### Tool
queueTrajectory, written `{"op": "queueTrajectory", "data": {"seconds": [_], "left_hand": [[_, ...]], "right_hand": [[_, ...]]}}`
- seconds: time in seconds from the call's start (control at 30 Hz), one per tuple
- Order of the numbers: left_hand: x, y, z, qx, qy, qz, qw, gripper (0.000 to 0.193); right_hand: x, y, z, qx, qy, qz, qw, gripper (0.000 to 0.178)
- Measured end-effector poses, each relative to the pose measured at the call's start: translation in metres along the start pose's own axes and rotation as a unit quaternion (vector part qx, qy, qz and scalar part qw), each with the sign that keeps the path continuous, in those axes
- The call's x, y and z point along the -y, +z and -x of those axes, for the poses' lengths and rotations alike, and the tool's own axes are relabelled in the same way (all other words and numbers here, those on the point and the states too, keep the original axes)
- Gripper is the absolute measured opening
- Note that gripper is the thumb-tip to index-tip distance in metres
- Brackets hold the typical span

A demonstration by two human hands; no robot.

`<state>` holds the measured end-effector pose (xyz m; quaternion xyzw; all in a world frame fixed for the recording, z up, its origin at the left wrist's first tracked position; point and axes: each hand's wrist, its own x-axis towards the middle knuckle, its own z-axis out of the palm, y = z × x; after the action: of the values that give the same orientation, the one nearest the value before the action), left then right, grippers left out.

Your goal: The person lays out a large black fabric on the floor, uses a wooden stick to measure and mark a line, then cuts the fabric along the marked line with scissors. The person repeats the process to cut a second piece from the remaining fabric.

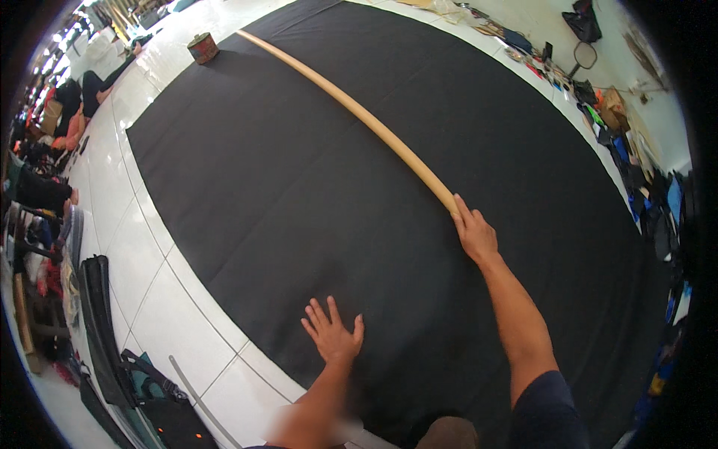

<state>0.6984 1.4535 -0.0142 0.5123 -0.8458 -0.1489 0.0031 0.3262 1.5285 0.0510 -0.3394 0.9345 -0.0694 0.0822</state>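
Observation:
A large sheet of black fabric (299,202) is spread flat over the white tiled floor. Across it lies a long tan pole (366,120), looking like wood or cardboard, bowed by the lens and running from the far left toward me. My right hand (477,230) grips its near end, with the fingers along the pole. Palm down, my left hand (333,331) rests on or just above the fabric, fingers spread and nothing held. At the far left edge of the cloth stands a small reddish-brown tin or block (203,49); its exact kind I cannot make out.
White floor tiles (202,314) border the cloth on the left. Dark bags (161,404) and a thin grey strip (196,396) lie at the near left. People (97,86) sit among piled goods farther left. Assorted items (613,112) line the right wall.

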Motion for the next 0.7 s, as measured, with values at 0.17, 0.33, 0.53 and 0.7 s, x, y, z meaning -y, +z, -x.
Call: {"op": "queueTrajectory", "data": {"seconds": [0.17, 0.33, 0.53, 0.7], "left_hand": [[-0.001, -0.003, -0.010, 0.017, -0.018, 0.000, 1.000, 0.084], [0.003, 0.001, -0.003, 0.057, -0.034, -0.026, 0.997, 0.086], [-0.002, 0.002, -0.006, 0.064, -0.031, -0.024, 0.997, 0.086], [0.000, 0.004, -0.003, 0.059, -0.028, -0.025, 0.998, 0.085]], "right_hand": [[-0.028, 0.028, -0.106, -0.041, -0.009, 0.047, 0.998, 0.050], [-0.024, 0.023, -0.208, -0.043, 0.056, -0.051, 0.996, 0.052], [0.034, -0.018, -0.276, -0.062, 0.064, -0.087, 0.992, 0.053], [0.023, 0.010, -0.160, -0.013, 0.059, -0.072, 0.996, 0.053]]}}
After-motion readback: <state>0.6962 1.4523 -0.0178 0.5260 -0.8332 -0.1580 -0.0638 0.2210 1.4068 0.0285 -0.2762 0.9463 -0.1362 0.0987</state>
